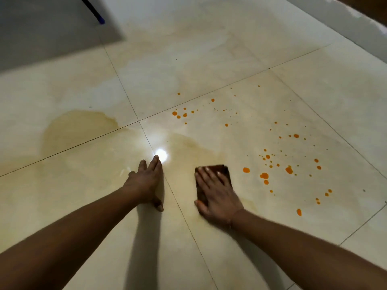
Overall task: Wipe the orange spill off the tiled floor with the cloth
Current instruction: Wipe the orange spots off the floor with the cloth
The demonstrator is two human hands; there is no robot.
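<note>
**Cloth flat under right hand, orange drops lying to its right**

Far upper left: a grey mat (52, 28) covers the corner of the floor. A dark rod with a blue tip (98, 15) slants down across its right part.

Left side: cream tiled floor (188, 59), glossy, with thin dark grout lines. A tan, wet-looking patch (77, 128) spreads over the tile left of centre. Paler tan streaks run on toward the middle.

Left hand (146, 181): open, palm down, fingers together and pointing away from the person, thumb tucked back toward the body. It rests flat on the tile, just left of a grout line. Nothing is held in it. Bare forearm comes in from the lower left; its shadow falls on the floor beside it.

Centre: a bright light reflection (161, 154) sits on the tile right at the left fingertips.

Right hand (215, 193): open and spread, palm pressing down on the cloth (222, 170). The cloth is dark brown, folded to a rough rectangle, flat on the floor; its far edge and right corner show past the fingers. Fingers lie over it rather than curl round it.

Right side: orange spill (264, 175), scattered drops, not one pool. Largest blobs lie just right of the cloth; smaller specks run up toward the centre grout line and down to the lower right. The cloth touches none of the visible drops.

Far upper right: a pale wall base (345, 21).
</note>
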